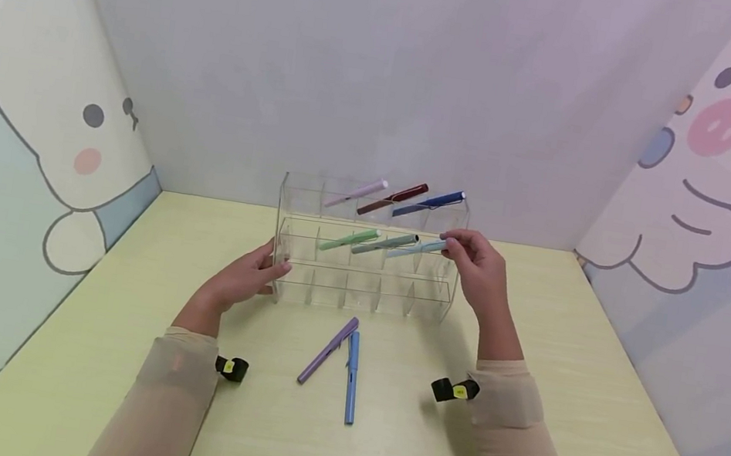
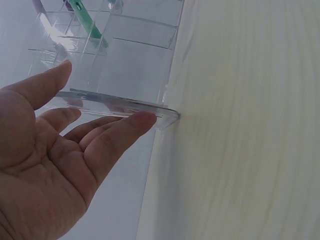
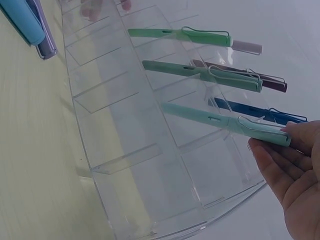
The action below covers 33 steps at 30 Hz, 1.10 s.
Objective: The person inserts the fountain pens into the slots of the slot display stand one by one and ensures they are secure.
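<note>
My right hand (image 1: pixel 478 267) pinches the capped end of a light blue pen (image 3: pixel 220 120) between thumb and fingers. The pen leans in the middle tier of a clear tiered rack (image 1: pixel 292 272), its lower end inside a compartment. Left of it in that tier lean a grey-green pen (image 1: pixel 377 245) and a green pen (image 1: pixel 342 242). My left hand (image 1: pixel 246 277) holds the rack's left side, thumb toward the front and fingers along the outer face. The top tier bears a pale pink pen (image 1: pixel 356 192), a dark red pen (image 1: pixel 394 199) and a dark blue pen (image 1: pixel 428 204).
On the table (image 1: pixel 266 432) in front of the rack lie a purple pen (image 1: pixel 327 351) and a blue pen (image 1: pixel 351 382), touching near their upper ends. A grey wall (image 1: pixel 388 67) stands behind the rack, with cartoon-printed panels on both sides.
</note>
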Tool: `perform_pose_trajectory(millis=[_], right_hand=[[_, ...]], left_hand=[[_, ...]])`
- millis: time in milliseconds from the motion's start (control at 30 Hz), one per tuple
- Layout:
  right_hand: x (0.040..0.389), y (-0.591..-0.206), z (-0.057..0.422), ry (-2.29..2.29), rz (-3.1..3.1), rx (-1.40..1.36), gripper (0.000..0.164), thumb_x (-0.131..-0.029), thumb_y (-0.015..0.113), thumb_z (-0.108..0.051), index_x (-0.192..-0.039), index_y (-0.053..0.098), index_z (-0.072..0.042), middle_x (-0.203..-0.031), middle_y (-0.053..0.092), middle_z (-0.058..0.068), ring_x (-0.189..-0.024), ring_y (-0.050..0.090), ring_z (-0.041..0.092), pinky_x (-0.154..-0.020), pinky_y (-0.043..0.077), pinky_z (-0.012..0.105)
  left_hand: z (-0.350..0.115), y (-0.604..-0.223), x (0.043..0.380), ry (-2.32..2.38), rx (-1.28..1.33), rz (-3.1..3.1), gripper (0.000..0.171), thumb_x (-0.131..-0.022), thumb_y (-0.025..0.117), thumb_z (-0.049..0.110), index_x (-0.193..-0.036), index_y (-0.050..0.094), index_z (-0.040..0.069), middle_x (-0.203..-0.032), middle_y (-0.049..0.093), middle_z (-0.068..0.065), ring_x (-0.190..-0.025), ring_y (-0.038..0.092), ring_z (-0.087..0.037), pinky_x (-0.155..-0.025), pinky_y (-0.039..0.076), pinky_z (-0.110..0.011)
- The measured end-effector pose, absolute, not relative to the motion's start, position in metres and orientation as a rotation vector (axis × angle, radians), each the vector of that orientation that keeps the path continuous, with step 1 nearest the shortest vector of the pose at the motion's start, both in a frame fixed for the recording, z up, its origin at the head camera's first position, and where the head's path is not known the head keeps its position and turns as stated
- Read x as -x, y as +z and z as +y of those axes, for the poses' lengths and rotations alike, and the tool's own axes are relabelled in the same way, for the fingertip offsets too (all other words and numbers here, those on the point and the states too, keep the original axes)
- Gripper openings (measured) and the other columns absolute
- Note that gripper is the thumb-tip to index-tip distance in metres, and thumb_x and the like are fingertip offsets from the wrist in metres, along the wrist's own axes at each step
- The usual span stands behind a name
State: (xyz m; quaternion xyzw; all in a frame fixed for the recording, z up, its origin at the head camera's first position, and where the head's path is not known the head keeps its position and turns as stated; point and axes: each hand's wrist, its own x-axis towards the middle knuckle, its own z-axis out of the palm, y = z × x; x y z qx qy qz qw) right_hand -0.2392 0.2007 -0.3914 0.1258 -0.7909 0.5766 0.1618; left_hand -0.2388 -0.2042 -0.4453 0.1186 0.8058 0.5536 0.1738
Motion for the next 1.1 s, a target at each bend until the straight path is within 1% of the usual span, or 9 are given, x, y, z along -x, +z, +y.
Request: perform_pose_trajectory(millis=[100,233,433,533,600,700,867,967,1100], right_hand=[[0.239,-0.391,0.201,1.592,-2.296,-0.358,0.027,-0.1,0.059,-0.022,-0.118,0.066,-0.003,-0.112,0.068,0.018,-0.095,0.068,0.01,-0.086,0.055,0.017],[0.239,-0.391,0.203,1.518,-2.341,-0.363,0.029,-0.1,0.059,-0.027,-0.118,0.068,-0.006,-0.109,0.07,0.014,-0.095,0.069,0.007,-0.088,0.054,0.017],[0.239,-0.391,0.203,1.486,-2.342,-0.374,0.031,-0.099,0.059,-0.031,-0.116,0.069,-0.007,-0.107,0.071,0.011,-0.095,0.069,0.008,-0.088,0.055,0.018],[0.238,-0.39,0.203,1.464,-2.356,-0.369,0.03,-0.099,0.06,-0.032,-0.116,0.07,-0.008,-0.108,0.071,0.01,-0.094,0.069,0.007,-0.089,0.055,0.02],[0.238,-0.39,0.203,1.454,-2.36,-0.371,0.031,-0.099,0.06,-0.031,-0.116,0.07,-0.008,-0.109,0.071,0.009,-0.094,0.069,0.004,-0.089,0.055,0.021],[0.237,-0.389,0.203,1.433,-2.373,-0.38,0.032,-0.099,0.06,-0.032,-0.12,0.069,-0.01,-0.113,0.071,0.008,-0.095,0.069,0.002,-0.09,0.055,0.022],[0.235,-0.387,0.207,1.316,-2.385,-0.411,0.037,-0.099,0.059,-0.035,-0.131,0.065,-0.016,-0.12,0.07,0.006,-0.102,0.069,0.009,-0.09,0.053,0.017],[0.231,-0.381,0.209,1.233,-2.339,-0.419,0.036,-0.1,0.058,-0.034,-0.132,0.063,-0.017,-0.121,0.07,0.005,-0.109,0.067,0.017,-0.087,0.05,0.013],[0.221,-0.368,0.206,1.167,-2.24,-0.435,0.032,-0.099,0.06,-0.027,-0.129,0.064,-0.014,-0.12,0.069,0.007,-0.111,0.066,0.021,-0.085,0.048,0.011]], left_hand=[[-0.204,-0.446,0.239,1.575,-0.337,2.282,0.079,-0.101,0.051,0.044,-0.159,-0.001,0.031,-0.162,0.021,-0.015,-0.143,0.034,-0.035,-0.109,0.04,-0.056],[-0.204,-0.446,0.239,1.58,-0.339,2.284,0.076,-0.102,0.05,0.041,-0.159,0.0,0.033,-0.162,0.02,-0.014,-0.144,0.033,-0.035,-0.109,0.04,-0.056],[-0.204,-0.444,0.239,1.568,-0.33,2.294,0.076,-0.103,0.05,0.04,-0.159,0.0,0.031,-0.162,0.02,-0.014,-0.143,0.034,-0.035,-0.109,0.04,-0.056],[-0.204,-0.443,0.238,1.558,-0.323,2.298,0.078,-0.102,0.05,0.042,-0.159,-0.001,0.03,-0.161,0.022,-0.015,-0.142,0.037,-0.036,-0.11,0.039,-0.055],[-0.203,-0.442,0.237,1.555,-0.319,2.301,0.078,-0.102,0.051,0.043,-0.159,-0.001,0.031,-0.161,0.023,-0.015,-0.141,0.038,-0.035,-0.11,0.039,-0.055],[-0.204,-0.443,0.237,1.557,-0.321,2.299,0.077,-0.102,0.05,0.042,-0.159,-0.001,0.032,-0.161,0.022,-0.015,-0.141,0.037,-0.036,-0.11,0.039,-0.055],[-0.204,-0.445,0.238,1.562,-0.329,2.295,0.078,-0.102,0.05,0.043,-0.159,-0.001,0.03,-0.162,0.02,-0.014,-0.142,0.036,-0.036,-0.109,0.04,-0.055],[-0.204,-0.445,0.238,1.556,-0.32,2.296,0.079,-0.101,0.051,0.045,-0.159,-0.001,0.03,-0.162,0.021,-0.014,-0.142,0.037,-0.036,-0.11,0.039,-0.056],[-0.204,-0.446,0.239,1.536,-0.296,2.307,0.081,-0.1,0.051,0.048,-0.159,-0.002,0.032,-0.162,0.021,-0.016,-0.137,0.043,-0.039,-0.113,0.03,-0.061]])
